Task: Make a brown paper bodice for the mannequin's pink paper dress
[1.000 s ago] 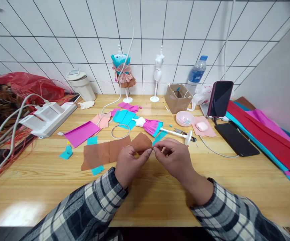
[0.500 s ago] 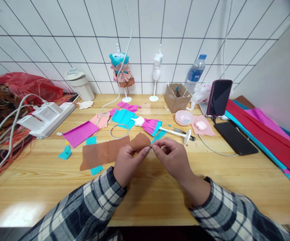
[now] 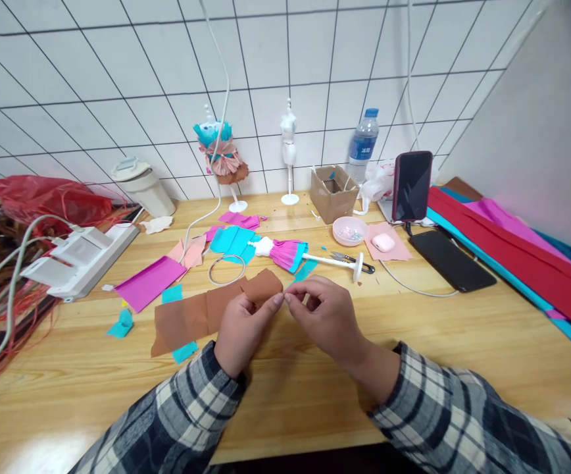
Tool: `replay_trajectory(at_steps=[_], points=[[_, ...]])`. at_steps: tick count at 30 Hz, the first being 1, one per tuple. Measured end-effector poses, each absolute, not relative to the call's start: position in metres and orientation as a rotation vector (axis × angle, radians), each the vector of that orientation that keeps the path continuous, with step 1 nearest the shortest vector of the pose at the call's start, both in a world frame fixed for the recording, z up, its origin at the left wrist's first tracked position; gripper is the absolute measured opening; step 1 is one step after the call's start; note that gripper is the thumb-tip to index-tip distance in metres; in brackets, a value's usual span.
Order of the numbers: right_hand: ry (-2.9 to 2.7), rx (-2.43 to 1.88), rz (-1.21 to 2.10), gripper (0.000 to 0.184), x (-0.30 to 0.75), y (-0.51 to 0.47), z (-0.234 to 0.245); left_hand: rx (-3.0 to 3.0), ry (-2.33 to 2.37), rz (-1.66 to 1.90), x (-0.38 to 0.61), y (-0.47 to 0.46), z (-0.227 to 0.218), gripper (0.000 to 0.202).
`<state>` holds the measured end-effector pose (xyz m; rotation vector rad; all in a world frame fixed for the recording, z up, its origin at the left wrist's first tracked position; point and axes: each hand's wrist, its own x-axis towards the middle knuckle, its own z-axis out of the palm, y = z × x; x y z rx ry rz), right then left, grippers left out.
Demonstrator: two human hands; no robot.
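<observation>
My left hand (image 3: 241,326) is closed on the right end of a long brown crepe paper strip (image 3: 181,322), thumb on top near its edge. The strip's other end lies flat on the table, over a piece of turquoise paper (image 3: 185,352). Right at that edge, almost touching my left thumb, the thumb and forefinger of my right hand (image 3: 327,313) are pinched; whatever is between them is too small to make out. Just beyond my hands a small white dress-form (image 3: 264,246) lies on its side, wearing a pink and turquoise pleated skirt (image 3: 285,253).
Scissors (image 3: 345,257) lie beside the dress-form's stand, near a pink bowl (image 3: 349,230) of small beads. A metal ring (image 3: 226,270) and magenta paper (image 3: 150,283) are to the left. Further back stand a cardboard box (image 3: 335,194), a decorated dress-form (image 3: 221,155) and a phone (image 3: 412,187).
The camera view has shifted and tilted slightly. My hands remain together at the strip's end, fingertips still pinched; the lying dress-form has not moved on the table.
</observation>
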<state>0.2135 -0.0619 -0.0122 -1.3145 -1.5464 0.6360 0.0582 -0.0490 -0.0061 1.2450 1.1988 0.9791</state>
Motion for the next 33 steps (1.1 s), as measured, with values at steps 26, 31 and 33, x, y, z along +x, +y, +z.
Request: replay_trajectory(at_steps=[26,31,33], points=[[-1.589,-1.261,0.636,0.004,0.219,-0.055,-0.012,1.443,1.256,1.013,0.051,-0.047,-0.014,0.037],[-1.597,-1.234,0.665,0.005,0.217,-0.057,-0.011,1.397,1.267,1.019,0.052,-0.047,-0.015,0.039],[-1.593,-1.221,0.659,0.007,0.216,-0.059,-0.011,1.382,1.267,1.037,0.051,-0.047,-0.016,0.039]])
